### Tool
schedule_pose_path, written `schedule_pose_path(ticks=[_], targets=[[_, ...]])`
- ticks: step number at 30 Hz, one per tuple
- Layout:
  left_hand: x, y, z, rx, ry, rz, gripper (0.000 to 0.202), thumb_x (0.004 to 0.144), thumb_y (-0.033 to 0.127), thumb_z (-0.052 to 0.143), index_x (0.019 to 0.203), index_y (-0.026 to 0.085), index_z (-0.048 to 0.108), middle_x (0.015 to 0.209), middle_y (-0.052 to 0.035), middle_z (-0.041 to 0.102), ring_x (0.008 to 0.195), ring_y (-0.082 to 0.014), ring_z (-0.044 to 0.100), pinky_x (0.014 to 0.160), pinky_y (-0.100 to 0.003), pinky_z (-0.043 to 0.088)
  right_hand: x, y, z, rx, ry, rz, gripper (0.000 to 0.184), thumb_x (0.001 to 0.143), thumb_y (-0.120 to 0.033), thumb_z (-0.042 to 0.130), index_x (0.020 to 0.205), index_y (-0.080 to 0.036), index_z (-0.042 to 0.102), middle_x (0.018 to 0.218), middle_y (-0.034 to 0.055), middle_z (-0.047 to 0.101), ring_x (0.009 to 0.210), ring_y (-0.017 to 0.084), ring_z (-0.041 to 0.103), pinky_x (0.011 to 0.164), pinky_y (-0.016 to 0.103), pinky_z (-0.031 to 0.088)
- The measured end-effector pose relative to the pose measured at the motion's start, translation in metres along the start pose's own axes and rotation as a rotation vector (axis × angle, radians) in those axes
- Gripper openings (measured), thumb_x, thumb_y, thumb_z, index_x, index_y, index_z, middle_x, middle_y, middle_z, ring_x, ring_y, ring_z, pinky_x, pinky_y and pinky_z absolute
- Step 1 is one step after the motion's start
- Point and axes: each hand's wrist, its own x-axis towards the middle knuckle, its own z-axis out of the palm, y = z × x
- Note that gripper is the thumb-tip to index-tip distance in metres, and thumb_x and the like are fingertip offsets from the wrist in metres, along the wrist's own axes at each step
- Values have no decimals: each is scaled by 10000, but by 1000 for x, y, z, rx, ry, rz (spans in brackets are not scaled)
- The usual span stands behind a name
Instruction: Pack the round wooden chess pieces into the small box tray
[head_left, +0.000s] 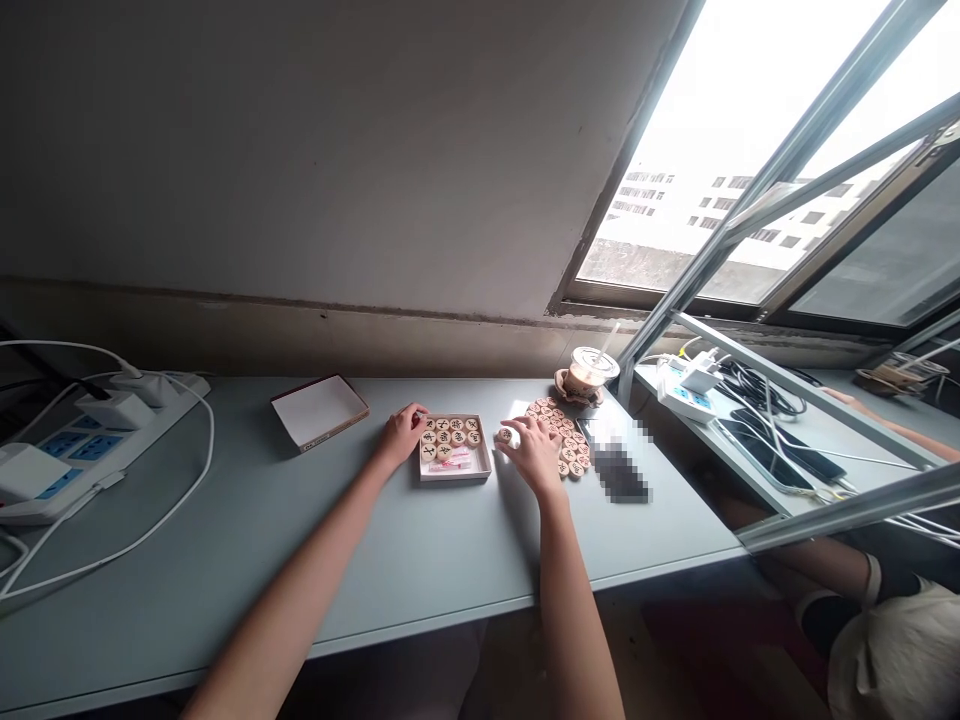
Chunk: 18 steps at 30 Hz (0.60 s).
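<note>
An open shallow box (pixel 454 477) lies on the desk with several round wooden Chinese chess pieces (pixel 458 438) laid in rows inside. A small clear plastic packet with pink marks (pixel 457 461) sits in the front part of the box. My left hand (pixel 403 438) is closed at the box's left wall, its fingertips by the back left corner. To the right of the box, my right hand (pixel 534 450) pinches one chess piece (pixel 506 437) between thumb and fingers, just above or on the desk. Beyond that hand many more pieces (pixel 576 455) lie spread flat, partly hidden by it.
A box lid (pixel 321 412) lies upturned at the left. Behind the loose pieces stands a drink cup with a straw (pixel 589 372). A power strip (pixel 82 440) with white cables is far left. A metal frame (pixel 810 405) borders the right; a person sits beyond it.
</note>
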Motion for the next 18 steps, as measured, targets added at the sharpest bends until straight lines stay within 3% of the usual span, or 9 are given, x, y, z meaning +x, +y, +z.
schedule_pose_path(ticks=[7,12,15,18], targets=[[0,-2,1,9,-10,9,180,853,225,447,921,180,607,916,-71,695,808,-195,628,714,-279,453,-1,1,6,-50,-15,-39,159,867,-258,548,953,-248,681,1004,49,678,994,238,543,839,370,300],[-1,-2,1,6,-7,13,180,857,226,448,923,185,611,899,-61,696,784,-184,627,689,-268,454,1,-6,-2,237,19,-105,150,857,-309,569,961,-248,658,992,29,681,935,206,576,843,348,347],[-1,-2,1,15,-9,8,174,857,219,456,926,184,611,886,-60,697,773,-184,626,683,-266,450,0,-18,-3,504,-109,-256,176,837,-320,582,979,-237,644,955,24,668,833,168,582,767,292,411],[0,-2,1,18,-9,11,172,855,211,460,922,182,616,886,-62,697,776,-186,626,684,-268,447,-3,-30,2,606,-262,-333,164,820,-276,584,961,-217,642,933,28,639,762,145,572,672,249,432]])
